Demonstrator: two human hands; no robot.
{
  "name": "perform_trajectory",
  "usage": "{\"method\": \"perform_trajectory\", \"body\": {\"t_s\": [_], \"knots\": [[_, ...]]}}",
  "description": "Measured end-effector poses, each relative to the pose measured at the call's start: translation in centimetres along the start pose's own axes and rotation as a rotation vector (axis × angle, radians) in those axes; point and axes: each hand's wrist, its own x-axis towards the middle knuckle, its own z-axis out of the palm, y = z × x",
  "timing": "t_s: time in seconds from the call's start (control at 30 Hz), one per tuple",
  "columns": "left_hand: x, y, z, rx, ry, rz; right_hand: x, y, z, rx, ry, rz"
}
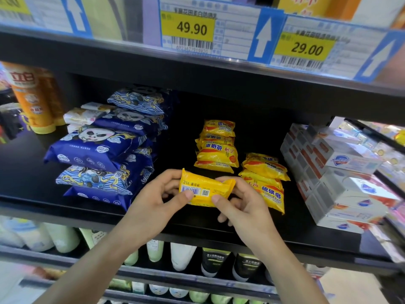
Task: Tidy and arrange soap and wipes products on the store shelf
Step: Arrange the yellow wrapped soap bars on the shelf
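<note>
Yellow film wraps the soap bar (206, 191) that both hands hold just above the front of the black shelf (197, 222). The left hand (157, 200) pinches its left end, thumb on the barcode side and fingers curled behind; the right hand (238, 207) pinches the right end the same way. The bar's back faces up, barcode and QR code showing, so the two-handed grip looks meant for turning it label-side out before it joins the others.

Just behind the hands lie two loose groups of matching yellow soaps: a rear stack (217, 148) and a nearer pile (265, 178) to the right, touching the right hand's side. Both sit crooked, some bars printed side up, which suggests they need squaring into rows. The bare shelf between the wipes and the soaps seems the likely spot for the held bar.

Left of that gap, blue panda wipes (103, 154) are stacked several high, slumping forward. White soap boxes (341, 172) stand piled at the right, well apart from the hands. Price tags (188, 29) line the shelf above.
</note>
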Motion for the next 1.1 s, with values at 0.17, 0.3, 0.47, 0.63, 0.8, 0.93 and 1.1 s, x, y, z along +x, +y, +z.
{"method": "perform_trajectory", "body": {"t_s": [0.17,0.3,0.47,0.63,0.8,0.93,1.1], "knots": [[-0.1,0.2,0.1,0.033,0.041,-0.032,-0.1,0.3,0.1,0.012,0.046,-0.034],[0.0,0.2,0.2,-0.012,0.073,-0.105,-0.2,0.5,-0.1,0.052,0.057,-0.064],[0.4,0.1,0.5,0.054,0.129,-0.155,-0.4,0.3,-0.3,0.077,0.063,-0.089],[0.8,-0.1,0.7,0.079,0.066,-0.166,-0.4,0.2,-0.3,0.091,0.064,-0.144],[0.7,0.4,0.4,0.027,0.012,-0.185,-0.4,0.4,-0.1,0.062,0.050,-0.176],[0.5,1.1,0.7,-0.040,0.076,-0.209,-0.5,0.4,0.2,0.033,0.047,-0.194],[0.6,1.1,0.8,-0.061,0.095,-0.225,-0.6,0.3,0.3,-0.117,0.033,-0.212]]}}
